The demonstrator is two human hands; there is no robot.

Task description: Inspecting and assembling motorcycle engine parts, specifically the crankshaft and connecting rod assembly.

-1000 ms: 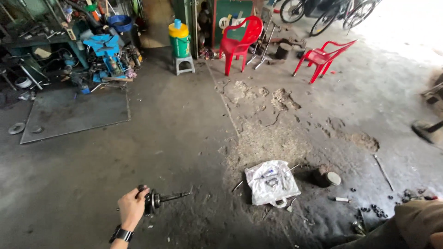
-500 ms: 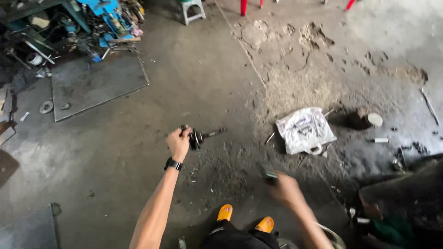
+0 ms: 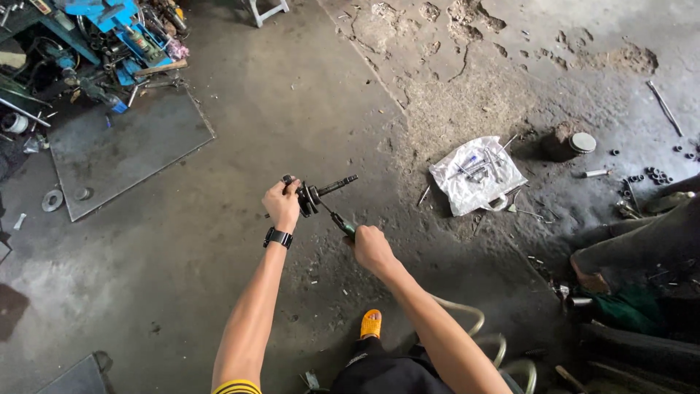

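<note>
- Gripping a dark metal shaft assembly (image 3: 317, 194), the left hand (image 3: 281, 206) has its fingers closed around the thicker end, so the thin rod end sticks out to the right, clear of the fingers and held well above the concrete floor (image 3: 292, 109).
- Held this way, the part looks steadied in the air so the other hand can get at its middle.
- The right hand (image 3: 372, 248) has its fingers closed on a green-handled tool (image 3: 340, 222), probably a screwdriver, whose tip reaches up-left to touch the assembly just beside the left fingers.
- Both arms stretch forward and down from the body, the left nearly straight with a black wristwatch (image 3: 277, 237) on the wrist, the right bent slightly inward so the 2 hands sit near each other.
- Right of the right fingers, well apart, a white plastic bag (image 3: 477, 175) of small tools lies on the floor.
- Below the hands, an orange sandal (image 3: 370, 323) shows on the person's foot, with a pale hose (image 3: 467, 321) coiled beside it.
</note>
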